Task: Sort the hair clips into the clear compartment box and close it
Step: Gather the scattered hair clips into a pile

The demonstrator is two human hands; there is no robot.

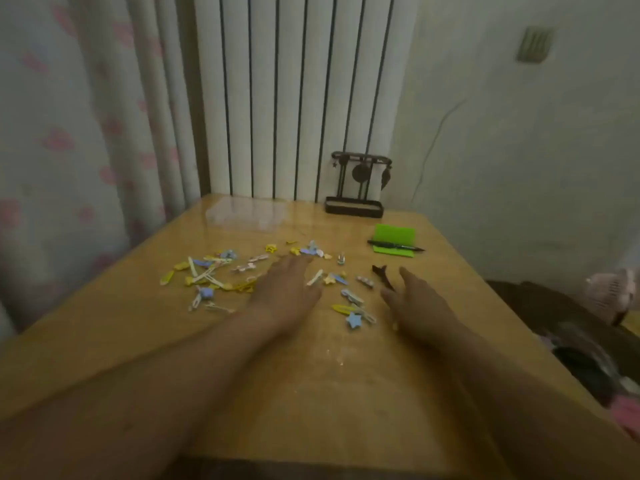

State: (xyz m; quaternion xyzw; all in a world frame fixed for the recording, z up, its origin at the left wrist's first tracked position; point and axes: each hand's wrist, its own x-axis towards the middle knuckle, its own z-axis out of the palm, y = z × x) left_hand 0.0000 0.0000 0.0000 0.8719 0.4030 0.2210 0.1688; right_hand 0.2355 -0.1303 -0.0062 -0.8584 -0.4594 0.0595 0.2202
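Your left hand (287, 289) lies flat among the hair clips (214, 275), fingers straight, gripping nothing. Your right hand (415, 303) is spread loose and empty too, fingertips just beside a black clip (381, 273). The clips are scattered over the middle of the wooden table (138, 341); a blue star clip (354, 321) sits between your hands. The clear compartment box (246, 213) is at the far edge by the radiator (294, 98) — too blurred to tell whether the lid is up or down. A green pad (394, 233) with a pen (394, 244) across it lies far right.
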